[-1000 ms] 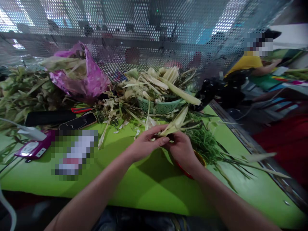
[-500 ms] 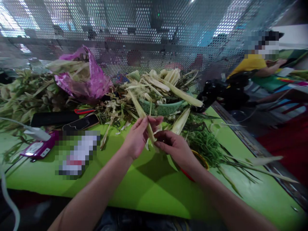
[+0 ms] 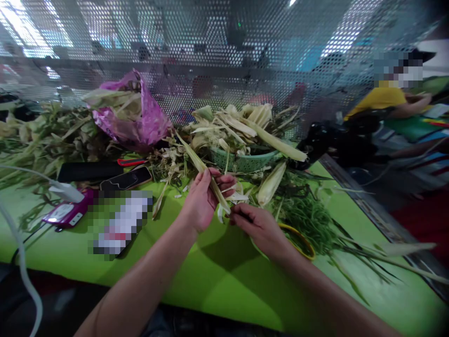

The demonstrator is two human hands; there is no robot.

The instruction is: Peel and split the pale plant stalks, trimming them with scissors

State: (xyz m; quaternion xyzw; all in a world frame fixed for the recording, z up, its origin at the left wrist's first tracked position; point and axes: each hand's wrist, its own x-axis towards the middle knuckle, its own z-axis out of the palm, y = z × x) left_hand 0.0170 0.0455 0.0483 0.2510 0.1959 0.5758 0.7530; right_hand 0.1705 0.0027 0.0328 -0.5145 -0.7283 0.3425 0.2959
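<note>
My left hand [image 3: 203,199] is closed around a long pale husk strip [image 3: 196,159] that slants up to the left. My right hand [image 3: 257,227] pinches the strip's lower end just below the left hand. Both hands hover over the green table [image 3: 217,276]. A small husked ear [image 3: 271,183] lies just beyond my right hand. Under my right wrist sits a bowl with a yellow rim [image 3: 301,238].
A green basket [image 3: 245,161] heaped with husks stands behind the hands, a pink plastic bag [image 3: 140,117] to its left. Phones [image 3: 126,178], a black case [image 3: 87,171] and a charger cable [image 3: 21,262] lie at left. Green stalks [image 3: 315,220] spread right. A perforated screen [image 3: 210,56] backs the table; a person in yellow [image 3: 382,98] sits beyond.
My hands have turned the husk from pointing right to slanting up-left, and the left hand has closed round it. The small ear now lies on the table.
</note>
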